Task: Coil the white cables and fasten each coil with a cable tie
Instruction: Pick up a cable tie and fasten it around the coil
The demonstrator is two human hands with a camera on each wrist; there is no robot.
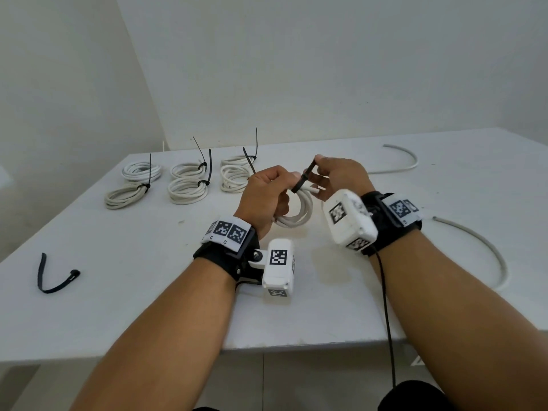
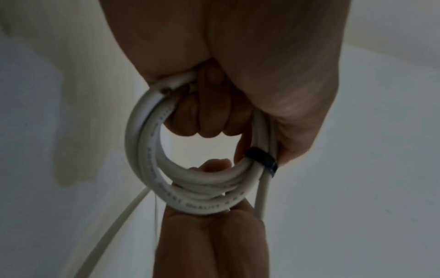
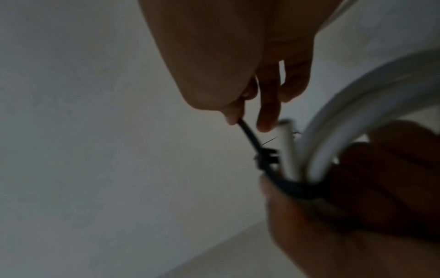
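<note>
1. White table (image 1: 148, 307) and pale walls fill the background.
2. Left hand (image 1: 264, 197) curls its fingers through a white cable coil (image 1: 299, 215) held above the table; the jacket print reads "QUALITY" in the left wrist view.
3. Right hand (image 1: 338, 173), just beside the left, pinches the tail of a black cable tie (image 1: 304, 178) looped around the coil.
4. Six tied coils (image 1: 186, 189) lie beyond the left hand; a spare tie (image 1: 47, 277) lies far to its left.
</note>
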